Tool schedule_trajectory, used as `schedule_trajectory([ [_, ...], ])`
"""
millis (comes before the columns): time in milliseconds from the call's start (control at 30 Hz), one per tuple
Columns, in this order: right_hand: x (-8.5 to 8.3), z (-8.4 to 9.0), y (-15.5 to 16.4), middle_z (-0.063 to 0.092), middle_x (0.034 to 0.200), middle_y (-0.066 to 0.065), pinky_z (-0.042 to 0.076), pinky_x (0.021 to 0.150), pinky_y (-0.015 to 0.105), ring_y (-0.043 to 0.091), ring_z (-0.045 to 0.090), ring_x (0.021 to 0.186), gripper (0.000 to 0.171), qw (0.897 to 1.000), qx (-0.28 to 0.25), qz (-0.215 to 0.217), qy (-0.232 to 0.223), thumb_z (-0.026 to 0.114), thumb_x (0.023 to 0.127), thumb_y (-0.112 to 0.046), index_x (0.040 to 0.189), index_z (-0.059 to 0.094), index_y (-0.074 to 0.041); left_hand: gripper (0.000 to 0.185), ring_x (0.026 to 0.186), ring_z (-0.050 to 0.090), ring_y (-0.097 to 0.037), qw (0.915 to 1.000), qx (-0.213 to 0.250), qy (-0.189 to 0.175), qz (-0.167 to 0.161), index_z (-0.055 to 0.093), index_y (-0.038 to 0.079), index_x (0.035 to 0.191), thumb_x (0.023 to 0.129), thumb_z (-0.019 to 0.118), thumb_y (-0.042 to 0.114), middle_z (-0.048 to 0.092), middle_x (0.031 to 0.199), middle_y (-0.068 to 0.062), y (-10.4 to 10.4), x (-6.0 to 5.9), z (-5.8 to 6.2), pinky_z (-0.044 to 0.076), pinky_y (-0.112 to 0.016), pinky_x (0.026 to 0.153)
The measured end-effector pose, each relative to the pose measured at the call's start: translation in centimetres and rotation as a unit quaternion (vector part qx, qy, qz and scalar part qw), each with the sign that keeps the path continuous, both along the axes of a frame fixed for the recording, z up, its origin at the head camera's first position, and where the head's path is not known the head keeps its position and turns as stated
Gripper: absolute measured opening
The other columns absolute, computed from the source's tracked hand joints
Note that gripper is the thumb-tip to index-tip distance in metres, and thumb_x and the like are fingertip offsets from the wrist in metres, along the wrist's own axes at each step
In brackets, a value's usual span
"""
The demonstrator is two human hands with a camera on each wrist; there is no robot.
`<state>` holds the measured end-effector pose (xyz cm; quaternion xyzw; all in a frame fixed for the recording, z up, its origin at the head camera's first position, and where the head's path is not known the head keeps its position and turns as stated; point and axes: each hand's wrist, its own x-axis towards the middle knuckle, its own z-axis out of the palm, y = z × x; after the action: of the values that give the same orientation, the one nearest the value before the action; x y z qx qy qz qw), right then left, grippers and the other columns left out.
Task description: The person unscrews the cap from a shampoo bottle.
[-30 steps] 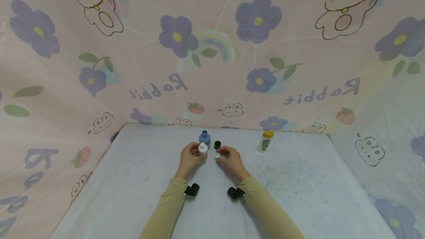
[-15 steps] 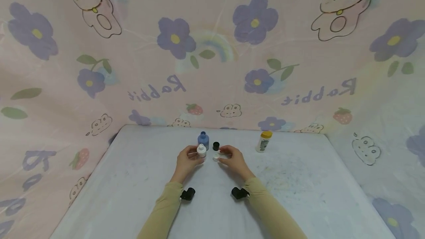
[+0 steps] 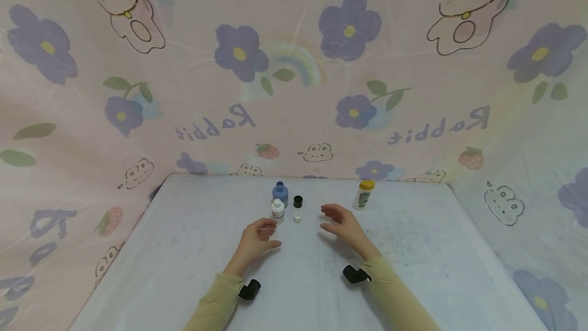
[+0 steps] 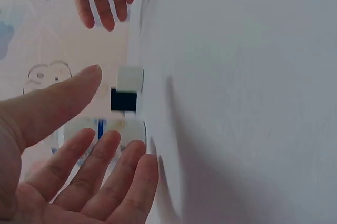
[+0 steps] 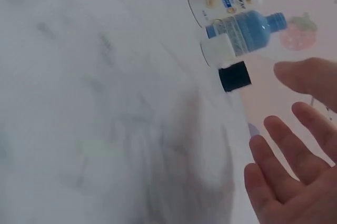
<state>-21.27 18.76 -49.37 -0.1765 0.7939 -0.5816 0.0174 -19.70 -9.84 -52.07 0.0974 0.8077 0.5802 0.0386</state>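
Hard to read at head-view distance: label print on the small white bottle (image 3: pixel 277 211), and whether its neck is bare or capped — probably bare, given the white cap (image 3: pixel 297 217) lying just beside it on the table (image 3: pixel 184 249). Clearer from the right wrist: white body on its side in that view, blue-printed label, rounded shoulder (image 5: pixel 224 1). Behind it, touching or nearly so, the blue bottle (image 3: pixel 280 193), translucent, open-necked; beside that, a black cap (image 3: pixel 298 201) standing apart. Partly cut off in the left-wrist view: white bottle (image 4: pixel 105 129) half hidden behind the fingers (image 4: pixel 100 166), white cap (image 4: pixel 129 78) and black cap (image 4: pixel 124 100) stacked in line at the table's edge of view.

Left hand (image 3: pixel 255 239) near the white bottle, not touching, fingers loosely curled, holding nothing. Right hand (image 3: pixel 342 223) off to the right of the white cap, fingers spread and relaxed, palm inward, also empty. Farther right, well apart, a yellow-capped bottle (image 3: pixel 364 194) upright near the patterned sheet (image 3: pixel 294 65) behind.
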Motion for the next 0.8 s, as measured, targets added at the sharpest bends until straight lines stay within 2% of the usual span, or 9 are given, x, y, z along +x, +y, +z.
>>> schedule_trajectory([
  [133, 1.2, 0.7, 1.4, 0.049, 0.128, 0.034, 0.031, 0.102, 0.059, 0.05, 0.043, 0.121, 0.047, 1.0, -0.003, 0.004, -0.011, 0.07, 0.085, 0.0, 0.128, 0.051, 0.009, 0.056, 0.109, 0.059, -0.036, 0.9988, 0.017, 0.009, -0.044, 0.058, -0.002, 0.122, 0.072, 0.083, 0.004, 0.061, 0.117, -0.018, 1.5, 0.5, 0.4, 0.047, -0.046, 0.092],
  [367, 1.9, 0.3, 4.1, 0.049, 0.126, 0.035, 0.031, 0.101, 0.061, 0.054, 0.043, 0.118, 0.047, 1.0, -0.001, -0.024, -0.009, 0.069, 0.084, 0.004, 0.127, 0.05, 0.011, 0.058, 0.109, 0.059, -0.035, 0.996, 0.027, 0.009, -0.085, 0.058, -0.002, 0.123, 0.072, 0.084, 0.008, 0.061, 0.118, -0.016, 4.1, 0.5, 0.4, 0.048, -0.046, 0.091],
  [500, 1.7, -1.1, 5.9, 0.048, 0.127, 0.035, 0.031, 0.102, 0.06, 0.052, 0.043, 0.12, 0.049, 0.999, -0.003, -0.043, -0.007, 0.07, 0.085, 0.001, 0.128, 0.049, 0.011, 0.059, 0.111, 0.058, -0.035, 0.9939, 0.032, 0.009, -0.105, 0.057, -0.002, 0.126, 0.074, 0.083, 0.009, 0.06, 0.121, -0.018, 5.5, 0.2, 0.4, 0.047, -0.046, 0.092],
  [600, 1.5, -1.9, 7.2, 0.05, 0.127, 0.032, 0.033, 0.102, 0.058, 0.048, 0.046, 0.12, 0.051, 0.998, 0.016, -0.062, -0.002, 0.071, 0.086, -0.004, 0.13, 0.048, 0.009, 0.061, 0.112, 0.058, -0.034, 0.9923, 0.035, 0.008, -0.119, 0.056, 0.0, 0.129, 0.075, 0.082, 0.011, 0.059, 0.123, -0.019, 6.6, -0.3, 0.5, 0.047, -0.045, 0.093],
  [733, 1.4, -2.0, 8.6, 0.052, 0.125, 0.031, 0.034, 0.1, 0.058, 0.047, 0.048, 0.118, 0.051, 0.995, 0.039, -0.094, 0.003, 0.072, 0.086, -0.006, 0.129, 0.049, 0.009, 0.063, 0.114, 0.057, -0.031, 0.9906, 0.039, 0.008, -0.131, 0.055, 0.004, 0.131, 0.076, 0.082, 0.013, 0.058, 0.126, -0.017, 8.1, -1.0, 0.8, 0.046, -0.043, 0.094],
  [800, 1.4, -1.5, 9.0, 0.052, 0.124, 0.032, 0.034, 0.1, 0.059, 0.048, 0.048, 0.117, 0.05, 0.993, 0.045, -0.108, -0.002, 0.071, 0.086, -0.005, 0.129, 0.049, 0.009, 0.061, 0.115, 0.056, -0.034, 0.9898, 0.045, 0.009, -0.135, 0.055, 0.004, 0.131, 0.076, 0.082, 0.011, 0.058, 0.126, -0.018, 8.8, -1.2, 1.3, 0.045, -0.046, 0.095],
])
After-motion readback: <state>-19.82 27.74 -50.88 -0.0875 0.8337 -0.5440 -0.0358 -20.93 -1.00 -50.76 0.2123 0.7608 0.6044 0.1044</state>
